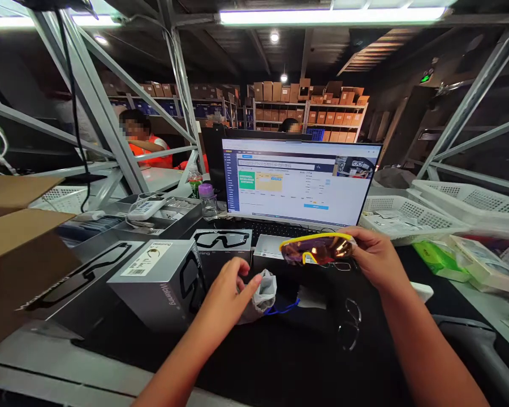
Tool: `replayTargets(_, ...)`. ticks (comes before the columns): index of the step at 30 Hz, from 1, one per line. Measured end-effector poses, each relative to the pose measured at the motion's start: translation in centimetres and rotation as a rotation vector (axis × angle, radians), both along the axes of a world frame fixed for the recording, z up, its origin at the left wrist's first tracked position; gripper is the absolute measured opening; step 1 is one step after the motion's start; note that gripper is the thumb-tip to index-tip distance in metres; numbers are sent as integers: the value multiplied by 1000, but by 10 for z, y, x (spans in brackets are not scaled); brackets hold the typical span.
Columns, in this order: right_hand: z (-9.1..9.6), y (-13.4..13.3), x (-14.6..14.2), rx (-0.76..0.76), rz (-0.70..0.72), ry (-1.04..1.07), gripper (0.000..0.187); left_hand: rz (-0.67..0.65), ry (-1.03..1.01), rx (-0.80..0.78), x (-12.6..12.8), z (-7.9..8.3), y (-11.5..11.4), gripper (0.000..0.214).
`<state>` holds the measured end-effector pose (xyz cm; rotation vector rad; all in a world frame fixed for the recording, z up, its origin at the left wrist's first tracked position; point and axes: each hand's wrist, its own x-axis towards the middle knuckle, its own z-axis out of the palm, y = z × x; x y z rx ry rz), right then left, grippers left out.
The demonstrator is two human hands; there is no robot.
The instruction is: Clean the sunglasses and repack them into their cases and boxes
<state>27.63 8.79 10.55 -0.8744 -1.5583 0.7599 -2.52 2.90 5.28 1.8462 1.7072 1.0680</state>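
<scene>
My right hand (pixel 375 257) grips one end of a pair of sports sunglasses (pixel 316 249) with a yellow frame and orange mirrored lens, held up before the monitor. Close to the middle, my left hand (pixel 227 291) has curled fingers, with the thumb at the rim of a grey drawstring pouch (pixel 266 291). The pouch's mouth gapes upward; its lower part is partly hidden by the hand. A blue cord (pixel 284 309) trails from it to the right. Clear-lensed glasses frames (pixel 351 325) lie on the black mat below the sunglasses.
Grey eyewear boxes (pixel 146 288) stand at left beside an open cardboard carton (pixel 21 243). A monitor (pixel 297 183) is behind, with a purple-capped bottle (pixel 207 200) beside it. White baskets (pixel 415 217) and a grey handheld device (pixel 475 339) are at right. A person in orange (pixel 150 148) sits beyond.
</scene>
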Motion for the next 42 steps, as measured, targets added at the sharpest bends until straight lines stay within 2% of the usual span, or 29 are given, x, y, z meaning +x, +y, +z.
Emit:
replayTargets(3, -3, 1, -8, 32, 68, -23, 26, 82, 8, -73, 7, -23, -9, 35)
replayTargets(6, -6, -2, -20, 36, 97, -32, 29, 158, 89, -77, 17, -35, -16, 29)
replayTargets(8, -7, -5, -25, -16, 142, -9, 34, 158, 82, -63, 19, -40, -18, 24)
replayTargets(10, -8, -8, -29, -139, 226, 41, 39, 133, 20, -42, 18, -45, -19, 25)
replayTargets(13, -10, -10, -34, -331, 350, 108, 45, 107, -80, 3, 11, -51, -20, 27)
replayTargets(17, -14, -10, -41, -428, 382, 105, 45, 67, -265, 29, 6, -51, -23, 25)
replayTargets(20, -16, -13, -48, -478, 391, 17, 45, 83, -432, 3, 10, -50, -30, 29)
replayTargets(23, -19, -21, -52, -533, 419, -146, 40, 114, -489, 75, 17, -53, -40, 34)
replayTargets(26, -19, -31, -52, -564, 475, -268, 30, 125, -451, 156, 22, -59, -47, 35)
replayTargets(29, -17, -38, -51, -552, 471, -299, 25, 130, -420, 152, 23, -66, -51, 41)
replayTargets(33, -12, -42, -53, -553, 400, -257, 32, 144, -327, 56, 21, -68, -52, 39)
replayTargets(38, -17, -42, -69, -647, 382, -183, 50, 193, -44, -42, 26, -64, -53, 29)
replayTargets(40, -23, -43, -76, -662, 393, -186, 47, 204, -7, -22, 27, -66, -52, 26)
replayTargets(42, -28, -45, -80, -633, 383, -207, 36, 168, -93, 17, 25, -68, -51, 29)
